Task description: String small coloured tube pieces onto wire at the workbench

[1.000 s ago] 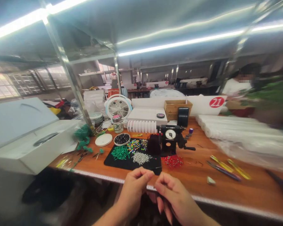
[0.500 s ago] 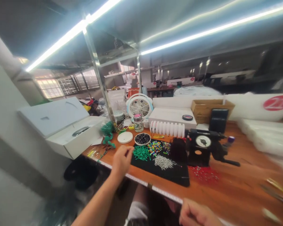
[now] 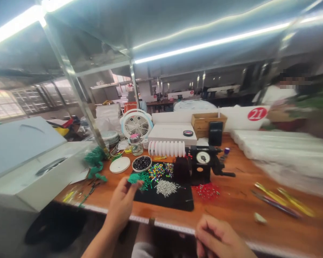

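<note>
My left hand [image 3: 121,200] is at the front-left corner of a black mat [image 3: 165,203], its fingers curled and the thumb close to the index finger. Just behind its fingertips lie short green tubes [image 3: 144,179]; whatever the fingers pinch does not show. Closer to me, over the table's front edge, my right hand [image 3: 218,236] is closed, and its grip is hidden too. Silver small parts [image 3: 165,188] and multicoloured beads [image 3: 156,172] are heaped on the mat. A white dish of black beads [image 3: 142,163] stands at its back.
Behind the mat is a crank-handled winder [image 3: 203,159] carrying white spools [image 3: 167,148]. Small pieces lie on a red patch [image 3: 206,192]. Pliers [image 3: 277,204] rest at right, near plastic-wrapped rolls [image 3: 282,143]. A white box [image 3: 29,179] is at left; a person [image 3: 282,93] is at far right.
My view has turned right, so the table appears shifted left and a person shows at far right. My right hand has come up further into view; both hands stay closed.
</note>
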`<state>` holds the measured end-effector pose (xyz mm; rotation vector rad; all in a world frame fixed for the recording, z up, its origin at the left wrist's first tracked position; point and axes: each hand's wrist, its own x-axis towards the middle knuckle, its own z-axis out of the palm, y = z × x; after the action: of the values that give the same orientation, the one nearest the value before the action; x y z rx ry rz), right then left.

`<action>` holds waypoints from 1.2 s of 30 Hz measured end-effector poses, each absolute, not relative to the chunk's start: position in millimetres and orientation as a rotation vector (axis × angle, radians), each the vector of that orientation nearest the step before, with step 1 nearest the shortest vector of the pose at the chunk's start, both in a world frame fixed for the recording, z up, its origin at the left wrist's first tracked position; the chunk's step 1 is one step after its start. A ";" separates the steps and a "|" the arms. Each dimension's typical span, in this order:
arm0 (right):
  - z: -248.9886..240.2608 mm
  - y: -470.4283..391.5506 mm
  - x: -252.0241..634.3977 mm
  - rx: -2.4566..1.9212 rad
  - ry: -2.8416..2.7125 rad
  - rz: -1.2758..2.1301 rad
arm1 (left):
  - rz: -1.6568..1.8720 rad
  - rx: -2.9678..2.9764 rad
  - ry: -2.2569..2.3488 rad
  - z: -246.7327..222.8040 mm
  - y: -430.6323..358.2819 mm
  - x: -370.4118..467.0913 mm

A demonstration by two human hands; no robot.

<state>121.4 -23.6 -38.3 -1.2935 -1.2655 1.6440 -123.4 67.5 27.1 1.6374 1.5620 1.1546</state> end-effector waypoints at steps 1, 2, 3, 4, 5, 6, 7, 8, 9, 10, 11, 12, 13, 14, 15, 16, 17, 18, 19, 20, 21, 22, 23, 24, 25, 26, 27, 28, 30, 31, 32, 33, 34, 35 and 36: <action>-32.6 -20.7 120.2 -1.297 -1.202 1.591 | 1.159 1.383 1.266 22.8 56.0 -102.2; -27.4 -16.8 118.8 -1.289 -1.152 1.499 | 1.102 1.160 1.062 17.2 46.1 -81.9; -22.9 -12.1 117.4 -1.279 -1.108 1.398 | 1.020 1.017 0.941 11.1 38.4 -63.7; -19.5 -7.2 116.6 -1.264 -1.074 1.310 | 0.975 0.911 0.846 5.0 33.1 -48.2; -17.0 -2.3 116.3 -1.241 -1.043 1.253 | 0.925 0.849 0.780 -0.5 30.2 -35.8; -15.4 2.2 116.7 -1.207 -1.013 1.231 | 0.886 0.817 0.738 -5.1 29.5 -26.4; -14.6 5.9 117.8 -1.169 -0.989 1.235 | 0.860 0.799 0.710 -8.5 30.6 -19.6; -14.4 8.9 119.4 -1.131 -0.967 1.258 | 0.837 0.789 0.694 -10.7 32.8 -14.6; -14.6 11.2 121.5 -1.097 -0.949 1.284 | 0.817 0.786 0.688 -11.8 35.6 -11.0; -15.3 13.0 124.0 -1.080 -0.936 1.310 | 0.801 0.788 0.687 -11.9 38.5 -8.0; -16.1 14.5 127.0 -1.071 -0.931 1.330 | 0.787 0.795 0.688 -11.1 41.3 -5.2; -16.9 15.8 130.3 -1.064 -0.930 1.347 | 0.770 0.810 0.691 -9.8 43.6 -2.5; -17.6 16.9 134.0 -1.054 -0.935 1.359 | 0.745 0.834 0.699 -8.0 45.4 0.4; -17.9 17.9 137.9 -1.048 -0.946 1.367 | 0.713 0.864 0.713 -5.8 46.8 3.3; -17.6 18.7 141.9 -1.053 -0.960 1.369 | 0.682 0.897 0.731 -3.6 47.8 6.1; -16.9 19.2 145.9 -1.072 -0.966 1.371 | 0.649 0.931 0.747 -1.3 48.4 8.6; -15.6 19.3 149.5 -1.101 -0.967 1.377 | 0.611 0.961 0.758 0.8 48.7 10.7; -13.9 19.1 152.7 -1.137 -0.966 1.381 | 0.572 0.984 0.761 2.5 48.9 12.4; -12.0 18.4 155.2 -1.161 -0.972 1.377 | 0.542 0.994 0.758 3.7 49.0 13.6; -10.3 17.5 156.9 -1.165 -0.986 1.366 | 0.525 0.992 0.753 4.2 49.0 14.5; -8.9 16.3 158.0 -1.150 -1.009 1.350 | 0.522 0.980 0.745 4.0 49.0 15.1; -8.2 15.1 158.3 -1.123 -1.036 1.331 | 0.530 0.970 0.738 3.2 49.0 15.6; -8.1 14.0 158.1 -1.097 -1.063 1.307 | 0.552 0.974 0.734 1.9 49.2 16.1; -8.8 13.0 157.5 -1.084 -1.085 1.281 | 0.583 0.998 0.730 0.2 49.5 16.8; -10.0 12.1 156.6 -1.085 -1.101 1.253 | 0.616 1.034 0.731 -1.5 49.9 17.5; -11.3 11.3 155.5 -1.097 -1.111 1.220 | 0.651 1.072 0.733 -3.0 50.3 18.4; -12.4 10.6 154.5 -1.121 -1.109 1.175 | 0.688 1.092 0.740 -4.0 50.7 19.1; -12.9 9.9 153.5 -1.147 -1.097 1.130 | 0.724 1.087 0.751 -4.4 51.1 19.8; -11.7 8.5 151.6 -1.175 -1.045 1.093 | 0.783 1.010 0.772 -3.5 51.4 20.4; -10.2 7.9 150.7 -1.169 -1.025 1.109 | 0.805 0.964 0.779 -2.7 51.3 20.5; -8.3 7.4 149.7 -1.156 -1.011 1.136 | 0.827 0.927 0.782 -2.0 51.1 20.5; -6.7 7.0 148.6 -1.139 -1.003 1.164 | 0.847 0.900 0.782 -1.5 50.8 20.5; -5.6 6.7 147.3 -1.130 -0.998 1.180 | 0.863 0.880 0.779 -1.4 50.6 20.6; -5.5 6.6 146.0 -1.139 -0.992 1.166 | 0.875 0.861 0.775 -1.8 50.3 20.9; -6.3 6.6 144.6 -1.164 -0.988 1.126 | 0.885 0.841 0.770 -2.4 50.1 21.3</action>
<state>144.6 6.6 -6.3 -1.1641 -0.9877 1.1261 21.3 50.1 -2.4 0.8406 0.7696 0.8849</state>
